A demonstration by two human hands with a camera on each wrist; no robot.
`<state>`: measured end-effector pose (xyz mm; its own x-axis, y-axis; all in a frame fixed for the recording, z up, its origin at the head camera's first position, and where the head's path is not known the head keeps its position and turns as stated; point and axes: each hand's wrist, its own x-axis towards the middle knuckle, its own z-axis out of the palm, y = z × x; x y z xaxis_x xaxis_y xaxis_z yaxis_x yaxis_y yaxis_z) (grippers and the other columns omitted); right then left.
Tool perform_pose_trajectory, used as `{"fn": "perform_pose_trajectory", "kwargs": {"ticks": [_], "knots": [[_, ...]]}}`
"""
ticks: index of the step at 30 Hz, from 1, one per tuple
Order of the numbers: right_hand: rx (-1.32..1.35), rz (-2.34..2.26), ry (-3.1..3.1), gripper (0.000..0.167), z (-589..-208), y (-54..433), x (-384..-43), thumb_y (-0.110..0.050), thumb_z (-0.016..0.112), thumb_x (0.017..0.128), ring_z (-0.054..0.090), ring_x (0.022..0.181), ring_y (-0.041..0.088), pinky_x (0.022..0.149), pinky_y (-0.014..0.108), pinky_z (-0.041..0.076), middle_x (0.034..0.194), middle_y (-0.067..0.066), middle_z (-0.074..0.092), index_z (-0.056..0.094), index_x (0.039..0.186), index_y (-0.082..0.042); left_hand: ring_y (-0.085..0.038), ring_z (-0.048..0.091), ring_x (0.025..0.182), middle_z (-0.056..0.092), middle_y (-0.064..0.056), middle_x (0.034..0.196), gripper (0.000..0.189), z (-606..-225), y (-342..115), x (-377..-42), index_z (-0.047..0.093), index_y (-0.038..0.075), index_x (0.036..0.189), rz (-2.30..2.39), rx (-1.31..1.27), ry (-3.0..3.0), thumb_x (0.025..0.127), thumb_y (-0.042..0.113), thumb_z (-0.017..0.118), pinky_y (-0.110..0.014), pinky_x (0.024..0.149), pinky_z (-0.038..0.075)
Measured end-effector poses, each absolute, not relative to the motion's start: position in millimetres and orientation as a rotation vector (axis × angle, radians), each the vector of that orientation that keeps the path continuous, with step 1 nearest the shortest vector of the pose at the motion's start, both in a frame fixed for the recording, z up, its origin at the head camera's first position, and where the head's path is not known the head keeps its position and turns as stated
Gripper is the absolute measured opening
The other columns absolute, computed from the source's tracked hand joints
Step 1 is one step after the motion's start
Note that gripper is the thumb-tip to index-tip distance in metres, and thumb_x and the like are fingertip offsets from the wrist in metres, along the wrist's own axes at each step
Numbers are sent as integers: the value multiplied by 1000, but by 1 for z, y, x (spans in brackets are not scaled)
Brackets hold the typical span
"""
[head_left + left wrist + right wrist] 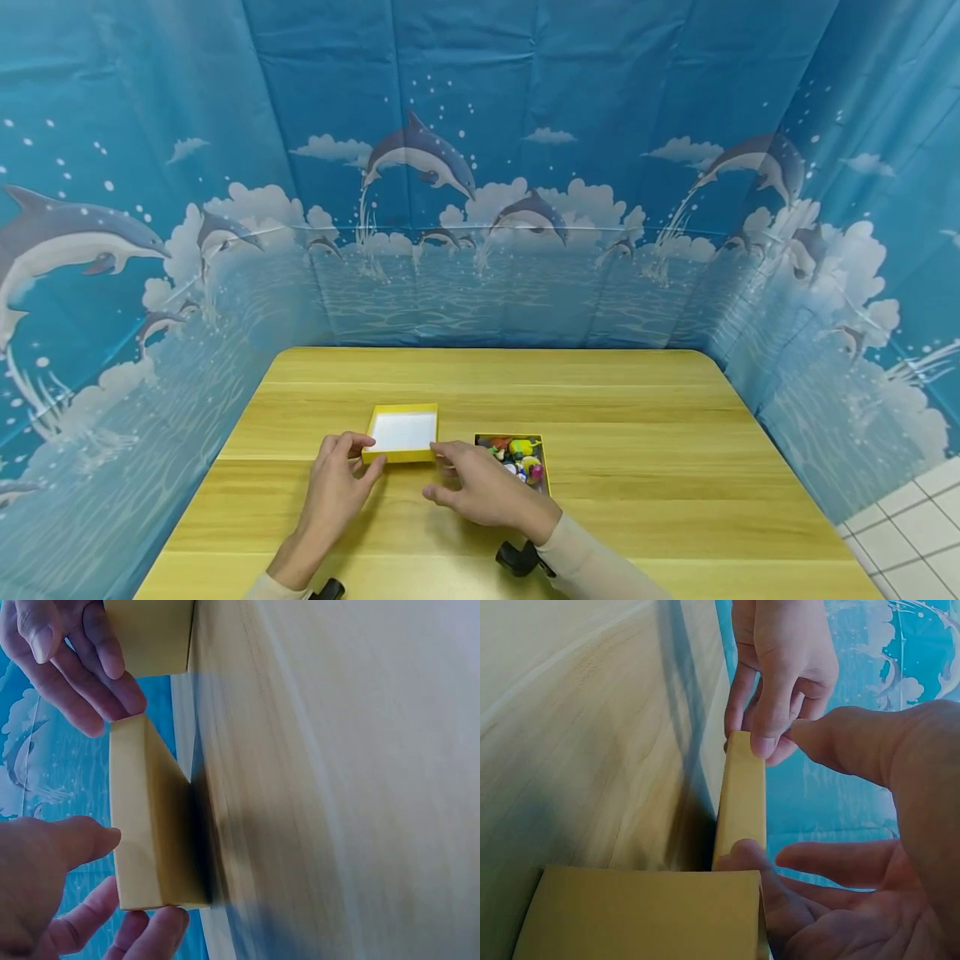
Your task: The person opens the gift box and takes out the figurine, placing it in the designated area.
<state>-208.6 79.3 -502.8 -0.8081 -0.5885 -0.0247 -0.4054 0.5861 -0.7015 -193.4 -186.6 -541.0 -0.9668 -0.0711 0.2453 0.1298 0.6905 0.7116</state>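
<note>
A shallow yellow box lid (401, 432) with a white inside lies open side up left of the table's middle. In the left wrist view there is a dark shadow under the lid (136, 817), which stands tilted off the wood. My left hand (333, 482) grips its near left corner, thumb on the front wall and fingers at the side. My right hand (491, 490) reaches across, its fingertips touching the lid's right end while the thumb stays apart from it. Right of the lid, partly behind the right hand, stands a yellow box (547, 467) holding several small colourful toys (521, 450).
Both boxes are on a wood-grain table (645, 450). A blue dolphin-printed curtain (480, 283) hangs along its back and sides. White floor tiles (918, 521) show at the lower right.
</note>
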Motion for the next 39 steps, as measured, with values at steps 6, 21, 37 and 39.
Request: {"fn": "perform_pose_trajectory", "kwargs": {"ticks": [6,21,37,39], "knots": [[-849,-994,2579,74,-505,77,-210,-48,76,115,79,139,30,115,40,67,166,20,68,58,169,-2,-47,75,127,62,-28,139,37,-542,-188,-193,76,-1,135,-1115,-4,-2677,105,14,88,-54,104,71],[-913,-1101,2561,65,-495,97,-209,-40,75,117,78,138,39,114,47,68,166,19,66,58,170,-8,-45,74,132,67,-16,141,33,-545,-168,-189,78,11,134,-1038,-212,-2614,104,16,90,-65,111,65],[-1057,-1047,2706,50,-484,127,-208,-29,79,115,72,97,23,84,26,60,146,2,77,68,162,-14,-36,74,134,67,-8,145,42,-546,-139,-190,74,13,143,-1061,-434,-2619,105,22,91,-58,110,66],[-1070,-1049,2706,50,-483,131,-209,-28,79,115,72,97,24,85,27,60,148,3,77,68,162,-14,-36,74,136,67,-8,147,44,-546,-136,-191,73,14,145,-1072,-460,-2624,105,24,90,-57,111,66]]}}
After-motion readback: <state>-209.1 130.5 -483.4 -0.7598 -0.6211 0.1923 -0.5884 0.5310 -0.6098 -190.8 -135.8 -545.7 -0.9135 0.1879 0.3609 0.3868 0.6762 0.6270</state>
